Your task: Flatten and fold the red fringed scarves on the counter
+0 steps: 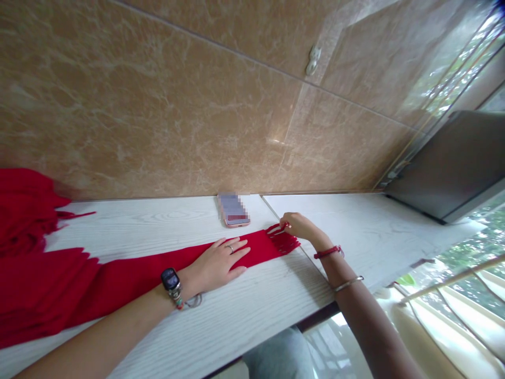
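Observation:
A long red scarf (153,268) runs across the white tabletop, bunched in folds at the left and flat toward its fringed end. Palm down, my left hand (216,263) lies on the flat part with its fingers spread; a ring and a dark watch show on that arm. At the fringe, my right hand (298,225) pinches some of the red tassels between thumb and fingers. The other tassels fan out on the table beside it. A red cord and a silver bangle circle the right forearm.
A phone (234,210) lies behind the scarf near the tiled wall (158,105). More red fabric (23,205) is heaped at the far left. A dark grey box-like object (450,163) stands at the right end of the white table (355,226). A railing and window are beyond.

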`<state>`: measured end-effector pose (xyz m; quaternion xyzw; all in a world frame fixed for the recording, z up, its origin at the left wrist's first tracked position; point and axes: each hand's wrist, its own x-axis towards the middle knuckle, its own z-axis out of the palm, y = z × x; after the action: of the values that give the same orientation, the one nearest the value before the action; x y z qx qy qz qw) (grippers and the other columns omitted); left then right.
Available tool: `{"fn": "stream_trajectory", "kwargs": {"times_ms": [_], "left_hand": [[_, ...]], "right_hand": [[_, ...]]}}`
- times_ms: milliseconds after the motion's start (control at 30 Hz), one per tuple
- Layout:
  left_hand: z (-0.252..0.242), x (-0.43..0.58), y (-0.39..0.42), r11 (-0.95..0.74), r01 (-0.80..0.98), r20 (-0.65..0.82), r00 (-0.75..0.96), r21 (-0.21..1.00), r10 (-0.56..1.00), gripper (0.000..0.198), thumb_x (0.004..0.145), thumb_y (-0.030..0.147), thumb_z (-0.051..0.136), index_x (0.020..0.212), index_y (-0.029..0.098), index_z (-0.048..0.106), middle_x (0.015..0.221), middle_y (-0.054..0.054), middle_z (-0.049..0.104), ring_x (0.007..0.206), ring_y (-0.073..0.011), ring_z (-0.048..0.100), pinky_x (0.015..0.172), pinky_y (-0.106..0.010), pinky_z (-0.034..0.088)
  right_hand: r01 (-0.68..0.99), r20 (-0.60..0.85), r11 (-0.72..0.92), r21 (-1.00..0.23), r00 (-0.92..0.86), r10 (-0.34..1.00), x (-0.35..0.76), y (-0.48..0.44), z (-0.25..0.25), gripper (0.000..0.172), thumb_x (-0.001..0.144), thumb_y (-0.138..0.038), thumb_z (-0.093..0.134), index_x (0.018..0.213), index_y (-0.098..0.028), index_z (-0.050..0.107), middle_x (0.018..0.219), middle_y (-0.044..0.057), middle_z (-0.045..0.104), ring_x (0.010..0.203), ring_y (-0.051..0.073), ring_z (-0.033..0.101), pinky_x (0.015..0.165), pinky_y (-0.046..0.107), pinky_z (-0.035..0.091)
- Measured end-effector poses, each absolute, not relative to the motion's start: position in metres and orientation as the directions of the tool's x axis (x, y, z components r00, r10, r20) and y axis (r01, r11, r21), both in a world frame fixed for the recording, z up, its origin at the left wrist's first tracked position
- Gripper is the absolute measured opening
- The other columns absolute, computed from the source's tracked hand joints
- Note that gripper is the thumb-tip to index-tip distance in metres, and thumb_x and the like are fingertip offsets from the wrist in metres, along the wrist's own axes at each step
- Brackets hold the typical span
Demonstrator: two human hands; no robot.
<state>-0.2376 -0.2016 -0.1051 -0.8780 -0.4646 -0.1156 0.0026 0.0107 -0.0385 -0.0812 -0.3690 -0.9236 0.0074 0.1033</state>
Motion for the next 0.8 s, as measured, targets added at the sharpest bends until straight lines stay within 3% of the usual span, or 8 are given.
{"fn": "stream_trajectory", "kwargs": {"times_ms": [67,167,233,367,567,700,800], "left_hand": [[-0.105,-0.238,-0.202,-0.568,0.816,0.203,0.542,0.104,0.816,0.043,0.089,0.039,0.038,0.128,0.022,0.042,0.137,-0.004,0.04,0.126,-0.017,0.032,0.102,-0.033,0.022],[-0.105,-0.238,-0.202,-0.565,0.818,0.208,0.538,0.106,0.817,0.043,0.089,0.039,0.039,0.128,0.022,0.042,0.137,-0.004,0.04,0.126,-0.0175,0.032,0.102,-0.033,0.022],[-0.105,-0.238,-0.202,-0.564,0.819,0.212,0.535,0.108,0.818,0.043,0.089,0.039,0.039,0.128,0.022,0.043,0.136,-0.004,0.041,0.126,-0.0178,0.033,0.102,-0.033,0.023],[-0.105,-0.238,-0.202,-0.567,0.816,0.211,0.538,0.114,0.816,0.042,0.089,0.038,0.04,0.128,0.022,0.043,0.136,-0.004,0.041,0.126,-0.0179,0.033,0.102,-0.033,0.023],[-0.103,-0.237,-0.202,-0.561,0.82,0.189,0.537,0.114,0.822,0.043,0.089,0.038,0.039,0.129,0.022,0.042,0.137,-0.003,0.04,0.127,-0.0173,0.031,0.103,-0.034,0.022],[-0.103,-0.237,-0.202,-0.552,0.826,0.175,0.53,0.115,0.829,0.043,0.089,0.038,0.04,0.129,0.022,0.041,0.138,-0.003,0.039,0.127,-0.0174,0.031,0.103,-0.034,0.022],[-0.104,-0.237,-0.202,-0.549,0.828,0.181,0.526,0.116,0.831,0.044,0.088,0.038,0.04,0.129,0.023,0.041,0.138,-0.003,0.038,0.127,-0.0176,0.032,0.103,-0.034,0.022]], "right_hand": [[0.658,0.246,0.745,-0.107,-0.709,0.661,0.007,-0.042,-0.078,0.028,0.064,0.0,0.043,0.073,-0.015,0.065,0.08,0.008,0.062,0.075,0.016,0.057,0.069,0.024,0.043],[0.5,0.344,0.841,-0.209,-0.767,0.542,-0.007,-0.05,-0.077,0.027,0.067,-0.002,0.044,0.079,-0.016,0.064,0.087,0.006,0.062,0.08,0.014,0.057,0.074,0.024,0.043],[0.425,0.282,0.87,-0.248,-0.828,0.485,-0.013,-0.053,-0.079,0.024,0.068,-0.004,0.047,0.079,-0.016,0.064,0.083,0.004,0.064,0.076,0.012,0.058,0.071,0.022,0.043],[0.575,0.112,0.811,-0.109,-0.803,0.585,-0.008,-0.047,-0.086,0.023,0.065,-0.005,0.049,0.076,-0.017,0.066,0.075,0.003,0.066,0.068,0.013,0.058,0.065,0.021,0.042],[0.697,0.246,0.715,-0.064,-0.683,0.688,0.009,-0.033,-0.081,0.023,0.068,-0.003,0.044,0.073,-0.013,0.065,0.078,0.009,0.063,0.073,0.016,0.057,0.068,0.026,0.042],[0.523,0.343,0.837,-0.163,-0.765,0.545,-0.006,-0.043,-0.08,0.021,0.074,-0.007,0.045,0.083,-0.016,0.062,0.087,0.006,0.061,0.08,0.014,0.056,0.073,0.024,0.043],[0.45,0.239,0.879,-0.16,-0.846,0.476,-0.017,-0.048,-0.086,0.019,0.074,-0.009,0.048,0.084,-0.017,0.062,0.085,0.003,0.062,0.078,0.012,0.056,0.073,0.022,0.043]]}}
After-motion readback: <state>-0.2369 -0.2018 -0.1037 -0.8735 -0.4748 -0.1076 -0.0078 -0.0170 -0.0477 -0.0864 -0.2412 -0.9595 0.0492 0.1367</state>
